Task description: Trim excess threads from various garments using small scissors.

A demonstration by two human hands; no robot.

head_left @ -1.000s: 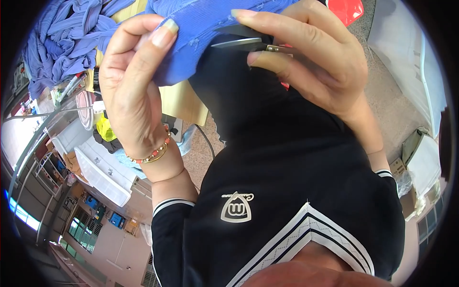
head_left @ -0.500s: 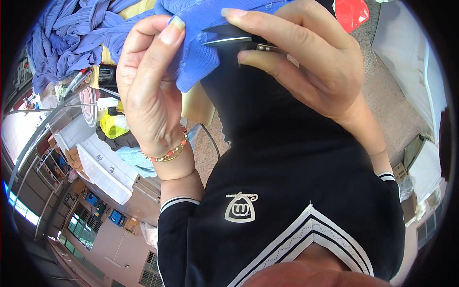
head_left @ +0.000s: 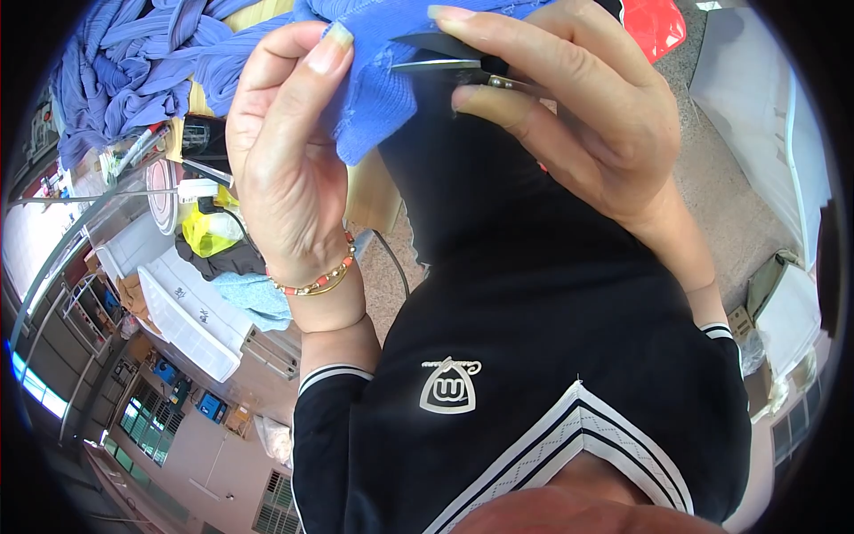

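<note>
While the head view looks down past a black top with white trim, both hands are raised close to the camera over a piece of blue ribbed cloth [head_left: 378, 98]. This cloth is soft and finely ribbed, periwinkle blue, folded over on itself, with its loose lower edge hanging between the two hands near the top middle of the picture. The left hand [head_left: 285, 169] has its grip closed on the cloth, thumb on the near face and fingers behind it; a beaded bracelet [head_left: 313, 280] circles that wrist. The right hand [head_left: 569, 116] has its grip closed round small snips [head_left: 445, 55], whose dark blades lie against the cloth's upper edge, touching it; how far the blades are parted cannot be told.

More of the same blue fabric lies heaped in a pile [head_left: 133, 80] at upper left, well apart from the hands. Below it sit a yellow bag [head_left: 205, 231], a white tray [head_left: 182, 311] and a pale blue rag [head_left: 253, 298]. A red bag [head_left: 654, 27] shows at the upper right. The hands themselves hide most of the cloth's middle.
</note>
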